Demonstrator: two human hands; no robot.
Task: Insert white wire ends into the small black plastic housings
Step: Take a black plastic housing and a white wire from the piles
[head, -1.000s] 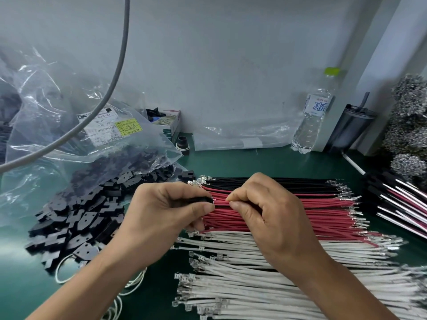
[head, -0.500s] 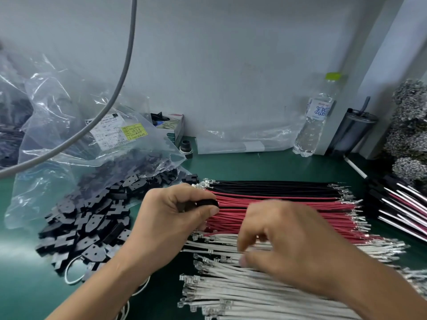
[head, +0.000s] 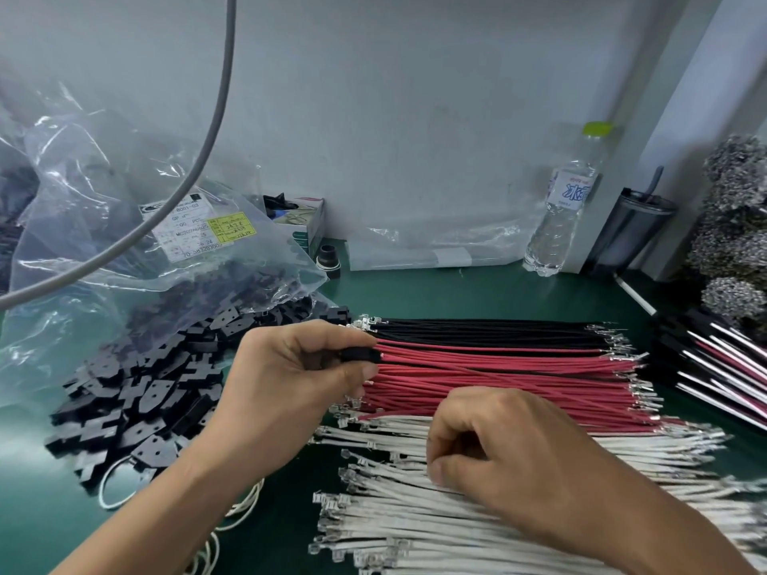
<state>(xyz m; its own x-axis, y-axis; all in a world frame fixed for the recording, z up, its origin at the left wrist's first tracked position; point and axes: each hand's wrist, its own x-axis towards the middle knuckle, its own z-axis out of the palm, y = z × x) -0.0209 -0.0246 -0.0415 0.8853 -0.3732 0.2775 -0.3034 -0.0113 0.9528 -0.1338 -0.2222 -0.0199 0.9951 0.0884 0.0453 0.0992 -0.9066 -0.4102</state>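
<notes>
Right hand had dropped from the red wires to pinch at the white wires; left hand still gripped a black housing. Insertion pending.

Black housings, red wires, white wires, green mat.

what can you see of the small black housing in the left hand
The small black housing is a dark, matte piece that looks like moulded plastic, oblong and lying roughly level with one blunt end pointing right. The left hand pinches it between thumb and forefinger, so most of its body is hidden and only the right end shows. It is held up in front of the left ends of the red wires; whether it touches them cannot be told. No wire can be seen entering it.
</notes>
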